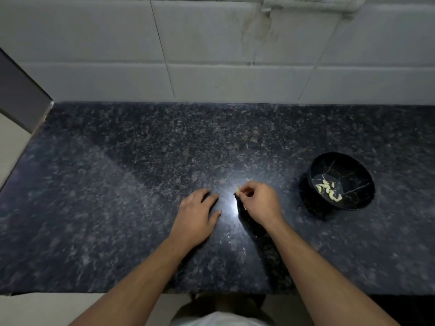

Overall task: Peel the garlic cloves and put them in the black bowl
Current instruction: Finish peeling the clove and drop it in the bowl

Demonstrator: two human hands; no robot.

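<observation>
A black bowl with thin pale crack-like lines stands on the dark granite counter at the right. Several peeled garlic cloves lie in its bottom. My right hand hovers at the counter's middle, left of the bowl, and pinches a small pale garlic clove between its fingertips. My left hand rests flat on the counter just left of it, fingers straight and holding nothing.
A white tiled wall rises behind the counter. A grey panel stands at the far left corner. The counter's front edge runs near my body. A tiny scrap of peel lies between my forearms.
</observation>
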